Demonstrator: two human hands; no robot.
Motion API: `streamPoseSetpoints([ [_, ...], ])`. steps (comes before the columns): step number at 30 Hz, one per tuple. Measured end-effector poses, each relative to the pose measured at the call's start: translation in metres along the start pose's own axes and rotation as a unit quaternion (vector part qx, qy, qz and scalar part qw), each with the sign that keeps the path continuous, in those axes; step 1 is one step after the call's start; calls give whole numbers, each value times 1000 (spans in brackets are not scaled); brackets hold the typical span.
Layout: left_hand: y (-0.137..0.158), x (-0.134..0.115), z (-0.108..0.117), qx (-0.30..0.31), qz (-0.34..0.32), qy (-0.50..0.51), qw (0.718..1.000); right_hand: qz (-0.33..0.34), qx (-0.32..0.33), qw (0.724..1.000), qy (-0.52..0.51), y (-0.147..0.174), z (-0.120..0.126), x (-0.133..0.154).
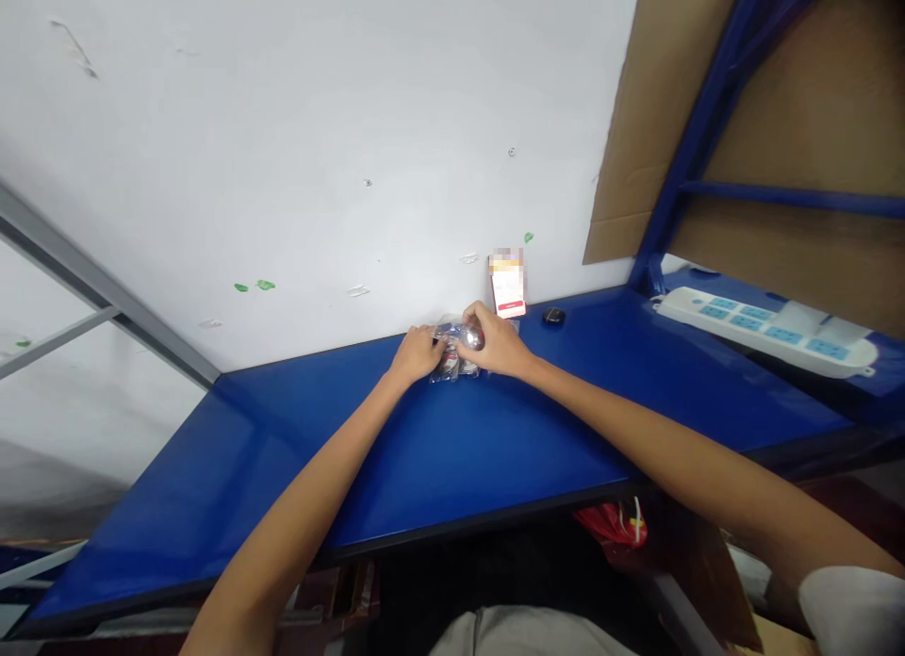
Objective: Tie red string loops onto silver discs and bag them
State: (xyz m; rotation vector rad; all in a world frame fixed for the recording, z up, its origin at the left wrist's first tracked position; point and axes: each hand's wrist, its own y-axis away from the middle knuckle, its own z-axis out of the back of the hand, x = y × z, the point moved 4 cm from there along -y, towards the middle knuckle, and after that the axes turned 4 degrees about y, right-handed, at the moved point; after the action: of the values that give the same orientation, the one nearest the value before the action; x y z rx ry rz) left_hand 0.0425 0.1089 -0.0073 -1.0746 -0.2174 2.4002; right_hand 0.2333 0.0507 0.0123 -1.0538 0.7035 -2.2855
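Note:
Both my arms reach forward across a blue table (438, 458) toward the white wall. My left hand (417, 352) and my right hand (495, 339) close together on a small clear plastic packet (458, 350) lying on the table's far edge. Something shiny and dark shows inside the packet, too small to make out. My fingers cover most of it.
A small white and red card or box (508, 286) stands against the wall just behind my right hand. A small black object (553, 316) lies to its right. A white power strip (767, 328) sits at the far right, under a blue frame with cardboard (671, 119).

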Motion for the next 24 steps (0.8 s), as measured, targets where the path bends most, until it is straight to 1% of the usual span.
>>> streamPoseSetpoints([
  [3, -15, 6, -5, 19, 20, -43, 999, 9, 19, 1000, 22, 1, 1, -1],
  [5, -27, 8, -5, 31, 29, -54, 998, 6, 25, 999, 32, 1, 3, -3],
  [7, -37, 5, -3, 18, 26, -36, 999, -3, 17, 999, 41, 1, 6, -5],
  [8, -40, 4, 1, -3, 29, 0, 1000, -6, 11, 999, 45, 0, 7, -6],
  [9, -42, 2, 5, -28, 39, 58, 997, -8, 4, 999, 50, -1, 9, -7],
  [10, -43, 1, 11, -50, 55, 133, 988, -7, 0, 999, 54, -1, 11, -8],
  [12, -38, -1, 23, -74, 89, 286, 951, -2, -3, 998, 63, -3, 13, -10],
  [13, -32, -3, 30, -74, 97, 335, 934, -1, -2, 998, 68, -3, 14, -10],
  [14, -26, -5, 39, -79, 92, 359, 925, -2, 1, 997, 73, -4, 14, -11],
  [15, -17, -9, 49, -91, 79, 363, 924, -5, 4, 997, 79, -4, 14, -12],
  [17, 2, -18, 68, -105, 41, 349, 930, -11, 17, 996, 91, -4, 12, -12],
  [20, 30, -39, 86, -103, -8, 296, 949, -8, 46, 994, 96, -3, 6, -8],
  [22, 43, -55, 87, -80, -46, 232, 968, -3, 60, 994, 93, -2, 2, -5],
  [24, 50, -68, 83, -44, -84, 173, 980, 0, 70, 994, 90, -1, 0, -2],
])
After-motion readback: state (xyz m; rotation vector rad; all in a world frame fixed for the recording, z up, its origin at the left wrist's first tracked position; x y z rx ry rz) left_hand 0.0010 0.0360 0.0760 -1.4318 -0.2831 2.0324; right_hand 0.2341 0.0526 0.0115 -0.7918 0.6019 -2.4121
